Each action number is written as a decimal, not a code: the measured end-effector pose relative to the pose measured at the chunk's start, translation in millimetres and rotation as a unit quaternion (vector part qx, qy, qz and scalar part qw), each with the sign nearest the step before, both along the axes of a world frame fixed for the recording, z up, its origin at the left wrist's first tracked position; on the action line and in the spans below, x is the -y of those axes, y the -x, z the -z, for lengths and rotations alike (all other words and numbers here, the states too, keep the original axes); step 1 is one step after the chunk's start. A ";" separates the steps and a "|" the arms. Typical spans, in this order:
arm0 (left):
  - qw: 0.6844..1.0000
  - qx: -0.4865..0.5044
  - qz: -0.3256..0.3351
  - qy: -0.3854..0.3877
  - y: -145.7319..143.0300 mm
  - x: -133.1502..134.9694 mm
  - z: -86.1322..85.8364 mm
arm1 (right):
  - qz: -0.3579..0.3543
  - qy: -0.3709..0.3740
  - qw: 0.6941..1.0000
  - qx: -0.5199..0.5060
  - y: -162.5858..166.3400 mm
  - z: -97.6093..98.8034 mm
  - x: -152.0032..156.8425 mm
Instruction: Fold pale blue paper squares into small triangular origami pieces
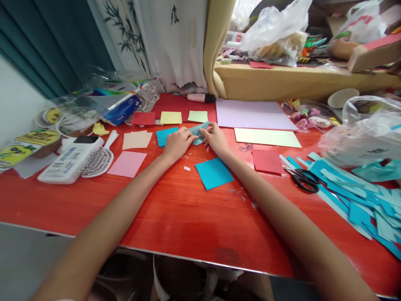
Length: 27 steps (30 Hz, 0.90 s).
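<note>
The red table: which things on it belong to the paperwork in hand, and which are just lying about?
Likely in use:
- light-blue paper, between left hand and right hand
- blue square
- probably scissors, paper strips

Seemingly just lying about:
- hairbrush
- pink tube with black cap
- plastic bag

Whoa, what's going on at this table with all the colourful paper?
A person's left hand and right hand are holding a pale blue paper between them; fingers cover part of it. A bright blue square lies nearer the person on the red table. Off to the right, scissors lie by a pile of blue strips.
</note>
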<state>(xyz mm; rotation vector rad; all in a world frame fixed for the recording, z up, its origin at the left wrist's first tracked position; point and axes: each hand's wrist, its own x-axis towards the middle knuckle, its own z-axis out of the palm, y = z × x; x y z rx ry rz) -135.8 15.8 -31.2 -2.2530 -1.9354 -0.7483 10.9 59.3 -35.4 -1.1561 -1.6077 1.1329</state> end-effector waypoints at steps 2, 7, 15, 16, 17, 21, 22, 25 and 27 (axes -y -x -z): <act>1.000 -0.002 -0.004 0.003 0.0 0.0 -0.3 | 0.000 -0.008 1.000 0.007 -0.2 0.6 0.3; 1.000 0.002 -0.007 0.007 -0.2 0.5 -2.2 | -0.007 -0.018 1.000 0.005 -0.8 0.1 1.7; 1.000 0.019 -0.006 0.022 -0.6 1.7 -5.4 | -0.011 -0.026 1.000 -0.003 -0.2 3.0 -0.1; 0.999 0.021 -0.007 0.024 -0.6 1.8 -5.7 | -0.012 -0.029 1.000 -0.001 -0.2 3.9 -0.8; 0.999 0.023 -0.008 0.025 -0.6 1.8 -6.0 | -0.012 -0.031 0.999 0.000 -0.2 4.7 -1.4; 0.999 0.027 -0.006 0.028 0.0 1.8 -5.8 | -0.017 -0.037 0.999 0.007 -1.0 6.1 -1.8; 0.999 0.029 -0.006 0.029 0.2 1.6 -5.5 | -0.018 -0.037 0.999 0.007 -1.2 5.8 -1.4; 0.999 0.037 -0.005 0.027 1.3 0.7 -4.2 | -0.024 -0.035 0.999 -0.001 -1.6 4.5 0.2; 0.999 0.041 -0.006 0.027 2.0 -0.2 -3.4 | -0.027 -0.034 0.999 -0.001 -1.5 4.0 0.7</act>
